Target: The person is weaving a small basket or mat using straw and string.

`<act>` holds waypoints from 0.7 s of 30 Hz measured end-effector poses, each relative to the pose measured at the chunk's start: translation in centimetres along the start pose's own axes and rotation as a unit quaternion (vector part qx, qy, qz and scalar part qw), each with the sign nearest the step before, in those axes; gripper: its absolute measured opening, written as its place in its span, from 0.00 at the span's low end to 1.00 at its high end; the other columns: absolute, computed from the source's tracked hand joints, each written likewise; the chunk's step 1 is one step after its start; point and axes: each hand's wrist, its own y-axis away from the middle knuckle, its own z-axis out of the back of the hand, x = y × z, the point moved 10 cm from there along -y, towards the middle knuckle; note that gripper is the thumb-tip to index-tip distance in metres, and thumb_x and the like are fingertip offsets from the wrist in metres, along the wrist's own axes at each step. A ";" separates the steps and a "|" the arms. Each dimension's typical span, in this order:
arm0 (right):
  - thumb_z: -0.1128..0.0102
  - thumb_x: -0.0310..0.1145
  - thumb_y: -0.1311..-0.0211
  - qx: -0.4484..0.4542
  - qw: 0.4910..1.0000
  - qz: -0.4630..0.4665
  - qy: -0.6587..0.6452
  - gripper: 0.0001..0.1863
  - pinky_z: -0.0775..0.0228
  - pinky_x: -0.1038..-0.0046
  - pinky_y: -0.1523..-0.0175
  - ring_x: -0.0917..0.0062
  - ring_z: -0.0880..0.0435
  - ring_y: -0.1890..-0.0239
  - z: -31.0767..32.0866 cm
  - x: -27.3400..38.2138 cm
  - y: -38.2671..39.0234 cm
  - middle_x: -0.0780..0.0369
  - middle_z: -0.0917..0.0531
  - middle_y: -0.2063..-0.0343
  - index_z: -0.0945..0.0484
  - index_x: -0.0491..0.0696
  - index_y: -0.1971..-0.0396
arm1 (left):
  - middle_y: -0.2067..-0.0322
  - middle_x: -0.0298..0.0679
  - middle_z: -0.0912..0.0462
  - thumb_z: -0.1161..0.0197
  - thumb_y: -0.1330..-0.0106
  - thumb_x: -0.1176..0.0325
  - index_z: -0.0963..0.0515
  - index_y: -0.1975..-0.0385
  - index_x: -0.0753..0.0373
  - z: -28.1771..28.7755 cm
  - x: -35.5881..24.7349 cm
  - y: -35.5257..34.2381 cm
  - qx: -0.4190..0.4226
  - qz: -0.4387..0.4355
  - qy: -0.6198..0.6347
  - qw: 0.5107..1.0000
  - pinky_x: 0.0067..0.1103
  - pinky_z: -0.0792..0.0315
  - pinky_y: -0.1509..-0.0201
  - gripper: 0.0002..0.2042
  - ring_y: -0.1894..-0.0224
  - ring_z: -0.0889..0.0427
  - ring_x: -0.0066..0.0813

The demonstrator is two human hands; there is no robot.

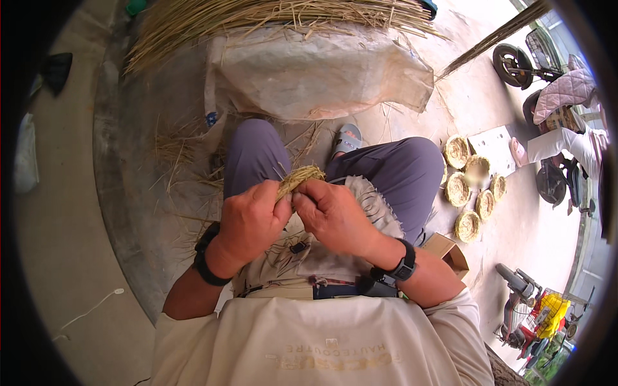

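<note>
My left hand (254,219) and my right hand (325,212) meet above my lap, fingers closed on a short coil of braided straw (301,172), whose upper end shows beyond my fingertips. A thin pointed piece (279,170) sticks up by my left fingers; I cannot make out what it is. Under my hands a pale frayed cloth (373,202) lies over my lap. Loose straw (174,145) is scattered on the floor beside my left leg.
Long straw (277,13) lies on a pale sheet (315,71) ahead. Several round straw baskets (456,190) and a wooden box (447,254) are at my right. Another person (566,141) is beside parked two-wheelers (541,309) at far right. A cord (84,312) lies at left.
</note>
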 end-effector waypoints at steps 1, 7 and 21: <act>0.42 0.34 0.26 0.000 1.000 0.000 0.000 0.11 0.24 0.54 0.63 0.46 0.15 0.70 0.2 0.0 0.1 0.47 0.15 0.74 0.19 0.40 0.64 | 0.73 0.50 0.17 0.32 0.34 0.71 0.23 0.64 0.64 0.0 0.3 -0.1 -0.004 -0.011 -0.013 1.000 0.41 0.22 0.70 0.06 0.71 0.15 0.56; 0.44 0.34 0.20 0.139 0.987 -0.067 -0.044 0.13 0.23 0.68 0.68 0.74 0.14 0.77 -1.0 -0.7 2.0 0.57 0.14 0.78 0.19 0.40 0.63 | 0.75 0.47 0.17 0.30 0.36 0.70 0.25 0.68 0.62 1.6 1.3 -1.0 -0.012 -0.018 -0.069 0.997 0.40 0.22 0.72 0.09 0.74 0.15 0.51; 0.36 0.35 0.29 0.055 0.953 0.097 0.282 0.13 0.24 0.53 0.61 0.47 0.17 0.70 1.6 1.4 -3.2 0.50 0.18 0.77 0.19 0.41 0.70 | 0.79 0.35 0.23 0.28 0.41 0.68 0.28 0.73 0.58 -1.2 -4.7 -0.4 0.065 -0.212 -0.076 0.972 0.30 0.22 0.74 0.11 0.77 0.16 0.34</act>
